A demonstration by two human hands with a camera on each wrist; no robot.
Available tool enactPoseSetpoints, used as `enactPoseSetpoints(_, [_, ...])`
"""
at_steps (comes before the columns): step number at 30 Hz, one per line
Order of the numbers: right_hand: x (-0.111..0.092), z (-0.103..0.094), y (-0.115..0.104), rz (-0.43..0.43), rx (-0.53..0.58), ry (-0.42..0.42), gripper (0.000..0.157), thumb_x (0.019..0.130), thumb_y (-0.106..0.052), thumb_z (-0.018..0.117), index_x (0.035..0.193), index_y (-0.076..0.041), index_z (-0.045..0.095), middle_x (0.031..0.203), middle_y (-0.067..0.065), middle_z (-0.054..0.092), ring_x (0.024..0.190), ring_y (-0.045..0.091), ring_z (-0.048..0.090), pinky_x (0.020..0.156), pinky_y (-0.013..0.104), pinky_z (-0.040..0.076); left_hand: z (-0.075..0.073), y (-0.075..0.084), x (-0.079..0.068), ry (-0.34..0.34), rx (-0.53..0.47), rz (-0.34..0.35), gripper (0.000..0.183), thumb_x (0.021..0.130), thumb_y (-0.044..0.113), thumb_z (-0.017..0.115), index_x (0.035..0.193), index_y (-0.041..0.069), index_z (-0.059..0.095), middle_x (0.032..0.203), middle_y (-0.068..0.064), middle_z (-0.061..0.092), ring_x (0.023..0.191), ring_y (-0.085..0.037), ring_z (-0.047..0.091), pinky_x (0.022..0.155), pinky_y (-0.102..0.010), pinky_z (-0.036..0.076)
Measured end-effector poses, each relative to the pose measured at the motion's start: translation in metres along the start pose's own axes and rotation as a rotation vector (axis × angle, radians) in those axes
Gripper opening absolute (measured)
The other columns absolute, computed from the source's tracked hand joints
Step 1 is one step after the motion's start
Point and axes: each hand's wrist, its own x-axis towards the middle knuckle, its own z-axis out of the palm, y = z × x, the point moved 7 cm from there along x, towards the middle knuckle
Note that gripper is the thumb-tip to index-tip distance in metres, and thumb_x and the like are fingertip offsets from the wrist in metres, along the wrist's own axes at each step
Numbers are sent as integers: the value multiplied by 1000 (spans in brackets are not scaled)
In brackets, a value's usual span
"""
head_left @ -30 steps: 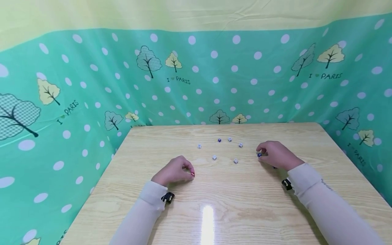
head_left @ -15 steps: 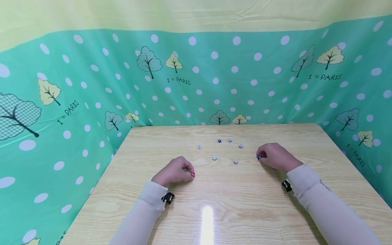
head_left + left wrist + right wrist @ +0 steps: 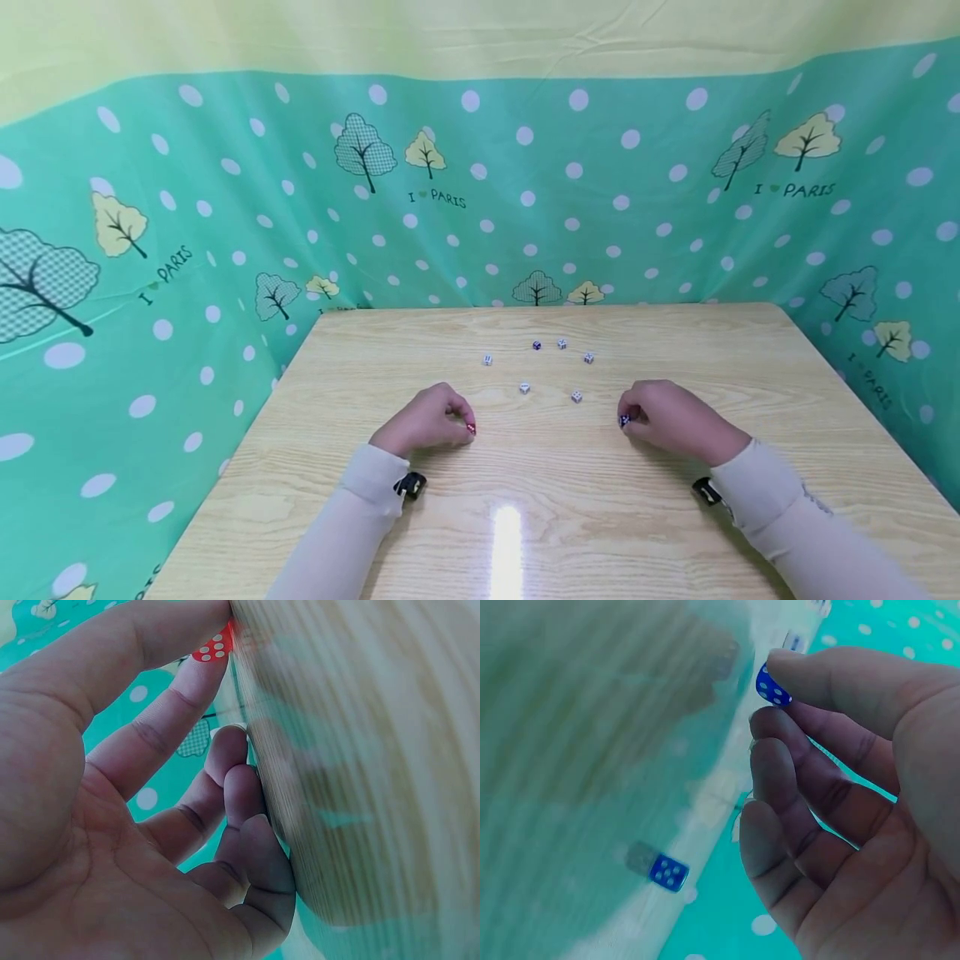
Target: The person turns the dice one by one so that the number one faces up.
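Surface (image 3: 600, 525) bears 5 white dice (image 3: 524, 388); at their 8 o'clock the left hand (image 3: 426, 418) pinches a red die (image 3: 212, 649), at their 4 o'clock the right hand (image 3: 675, 421) pinches a blue die (image 3: 771, 687).

The red die (image 3: 213, 649) looks plastic, the wood-grain table (image 3: 592, 508) glossy.

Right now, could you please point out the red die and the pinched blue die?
Red die (image 3: 214, 648): left wrist view, on its uncovered dotted part.
Pinched blue die (image 3: 772, 687): right wrist view, on its exposed dotted side.
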Motion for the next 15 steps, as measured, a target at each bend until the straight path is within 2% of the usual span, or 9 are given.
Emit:
enactPoseSetpoints(7, [-16,7,-20,-47,-39,-5,16,86,-14,82,84,-25,71,81,-17,60,73,1,52,67,24,49,0,2,1,-6,9,-1,14,81,16,87,78,23,76,94,3,65,92,-20,51,80,-37,40])
enactPoseSetpoints(15, [-22,11,-31,-79,-13,-24,14,86,-12,82,88,-22,73,81,-16,59,72,1,50,64,22,46,-2,5,0,-7,8,-12,12,81,16,87,79,21,76,90,4,67,90,-19,52,81,-38,40])
